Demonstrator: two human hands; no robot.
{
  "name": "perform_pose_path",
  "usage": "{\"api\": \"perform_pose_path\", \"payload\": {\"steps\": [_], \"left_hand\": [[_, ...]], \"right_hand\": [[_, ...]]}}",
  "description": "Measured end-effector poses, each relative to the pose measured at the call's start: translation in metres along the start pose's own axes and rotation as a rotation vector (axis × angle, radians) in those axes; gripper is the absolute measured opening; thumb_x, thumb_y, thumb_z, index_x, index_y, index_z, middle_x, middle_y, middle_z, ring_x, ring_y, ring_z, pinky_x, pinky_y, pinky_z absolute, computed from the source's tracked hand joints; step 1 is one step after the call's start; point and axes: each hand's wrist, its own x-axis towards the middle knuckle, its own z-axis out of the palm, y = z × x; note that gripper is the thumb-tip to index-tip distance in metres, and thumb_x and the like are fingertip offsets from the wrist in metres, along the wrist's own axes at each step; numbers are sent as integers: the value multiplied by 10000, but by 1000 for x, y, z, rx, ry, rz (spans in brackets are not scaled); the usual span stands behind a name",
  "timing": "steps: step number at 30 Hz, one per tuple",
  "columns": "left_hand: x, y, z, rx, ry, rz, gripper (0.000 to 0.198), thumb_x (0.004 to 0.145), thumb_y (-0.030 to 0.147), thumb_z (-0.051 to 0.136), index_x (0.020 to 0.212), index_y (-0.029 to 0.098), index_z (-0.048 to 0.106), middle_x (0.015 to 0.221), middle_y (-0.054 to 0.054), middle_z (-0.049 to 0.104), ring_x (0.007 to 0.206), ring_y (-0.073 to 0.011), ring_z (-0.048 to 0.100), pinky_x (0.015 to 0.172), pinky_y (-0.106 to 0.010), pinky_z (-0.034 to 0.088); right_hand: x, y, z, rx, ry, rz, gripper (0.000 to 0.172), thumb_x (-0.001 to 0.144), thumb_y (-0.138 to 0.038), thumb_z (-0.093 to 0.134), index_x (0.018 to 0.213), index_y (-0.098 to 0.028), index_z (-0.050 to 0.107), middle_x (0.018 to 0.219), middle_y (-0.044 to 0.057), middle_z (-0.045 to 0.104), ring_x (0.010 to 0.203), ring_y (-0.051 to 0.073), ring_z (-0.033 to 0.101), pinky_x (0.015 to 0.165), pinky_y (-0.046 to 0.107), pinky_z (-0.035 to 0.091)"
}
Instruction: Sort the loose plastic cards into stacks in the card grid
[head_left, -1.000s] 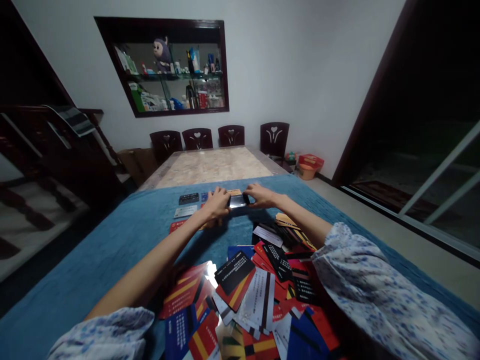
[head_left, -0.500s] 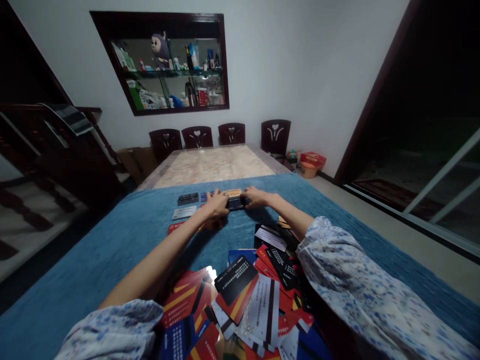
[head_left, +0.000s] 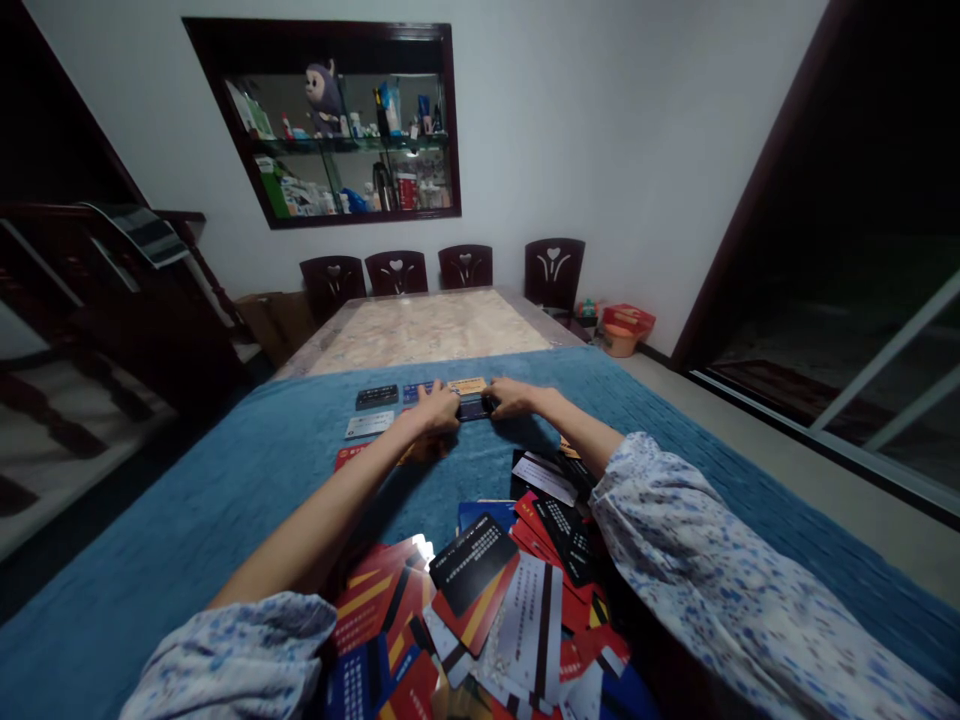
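Two hands (head_left: 438,408) (head_left: 511,397) on dark card (head_left: 473,410), plush toy (head_left: 323,98) in cabinet (head_left: 322,28)

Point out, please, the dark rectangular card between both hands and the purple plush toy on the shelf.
Dark rectangular card (head_left: 474,410): head view, middle of its visible face.
Purple plush toy (head_left: 325,98): head view, around its middle.

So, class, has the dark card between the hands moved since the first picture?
Yes: the dark card sits slightly lower in view, judged against the yellow card, which now shows more.
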Motion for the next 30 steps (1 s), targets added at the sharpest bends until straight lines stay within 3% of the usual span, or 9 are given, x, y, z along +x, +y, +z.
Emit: {"api": "perform_pose_path", "payload": {"steps": [19, 30], "left_hand": [[1, 1, 3, 58, 8, 24, 337, 746, 157, 574, 1062, 123, 684, 1255, -220, 596, 1266, -371, 431, 1013, -612, 365], [-16, 4, 0, 59, 144, 113, 316, 780, 146, 562, 1067, 193, 683, 1292, -160, 601, 1326, -350, 371, 1044, -582, 310]], "right_hand": [[-12, -6, -2, 79, 45, 8, 399, 772, -199, 637, 1162, -173, 715, 1158, 126, 673, 983, 227, 646, 785, 231, 474], [-15, -8, -1, 60, 57, 17, 393, 793, -222, 637, 1178, -178, 707, 1153, 127, 676, 970, 230, 649, 793, 240, 472]]}}
